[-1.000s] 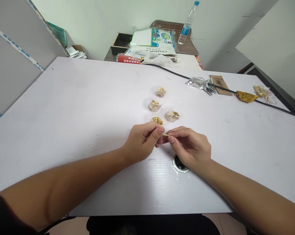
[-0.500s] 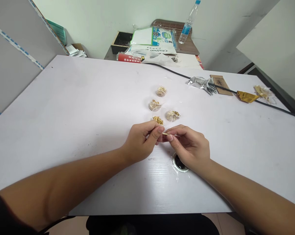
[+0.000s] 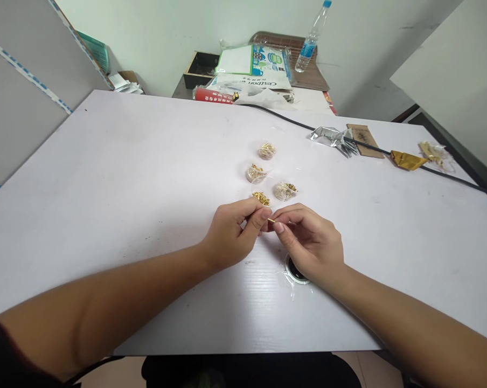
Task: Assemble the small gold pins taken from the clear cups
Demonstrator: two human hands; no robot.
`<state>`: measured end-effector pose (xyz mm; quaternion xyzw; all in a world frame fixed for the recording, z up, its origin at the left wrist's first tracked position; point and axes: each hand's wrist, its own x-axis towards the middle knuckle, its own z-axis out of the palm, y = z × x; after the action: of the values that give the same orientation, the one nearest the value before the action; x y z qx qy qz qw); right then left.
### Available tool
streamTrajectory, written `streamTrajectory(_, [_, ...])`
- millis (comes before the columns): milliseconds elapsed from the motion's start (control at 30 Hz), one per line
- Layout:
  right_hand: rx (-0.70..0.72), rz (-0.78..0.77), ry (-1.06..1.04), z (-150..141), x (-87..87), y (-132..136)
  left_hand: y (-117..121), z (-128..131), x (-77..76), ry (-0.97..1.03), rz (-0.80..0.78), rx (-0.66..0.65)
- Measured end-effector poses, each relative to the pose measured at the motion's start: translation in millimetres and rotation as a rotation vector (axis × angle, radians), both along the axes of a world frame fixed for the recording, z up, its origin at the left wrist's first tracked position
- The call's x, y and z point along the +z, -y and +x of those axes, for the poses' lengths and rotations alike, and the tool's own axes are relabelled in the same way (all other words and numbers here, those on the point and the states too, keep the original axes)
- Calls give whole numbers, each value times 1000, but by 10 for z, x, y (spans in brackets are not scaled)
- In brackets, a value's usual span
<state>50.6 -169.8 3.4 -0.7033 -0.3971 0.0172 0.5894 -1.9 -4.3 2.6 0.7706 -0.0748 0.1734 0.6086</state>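
My left hand (image 3: 233, 233) and my right hand (image 3: 310, 240) meet fingertip to fingertip over the white table (image 3: 106, 178). Both are closed in a pinch on one small gold pin (image 3: 271, 220), which shows between the fingertips. Just beyond the hands lies a loose heap of gold pins (image 3: 261, 198). Three small clear bags of gold pins lie further back: one (image 3: 284, 190) to the right, one (image 3: 255, 173) in the middle, one (image 3: 266, 150) farthest.
A round cable hole (image 3: 297, 269) sits in the table under my right wrist. A black cable (image 3: 429, 168) crosses the far right, with a silver foil wrapper (image 3: 332, 137), a gold foil wrapper (image 3: 405, 159) and a brown card (image 3: 363, 139). Boxes, papers and a water bottle (image 3: 311, 36) stand behind.
My right hand has shifted slightly left and closer to the left hand; the pinch on the gold pin has tightened. The left hand has barely moved.
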Motion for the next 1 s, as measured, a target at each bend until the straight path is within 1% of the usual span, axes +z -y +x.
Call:
streamTrajectory(233, [-76, -59, 209, 19, 40, 4, 7, 10, -24, 2, 29, 8])
streamTrajectory(400, [-103, -93, 289, 29, 57, 2, 6, 11, -22, -4, 33, 8])
streamTrajectory(1000, [-106, -92, 350, 24, 83, -3, 10, 4, -14, 58, 121, 55])
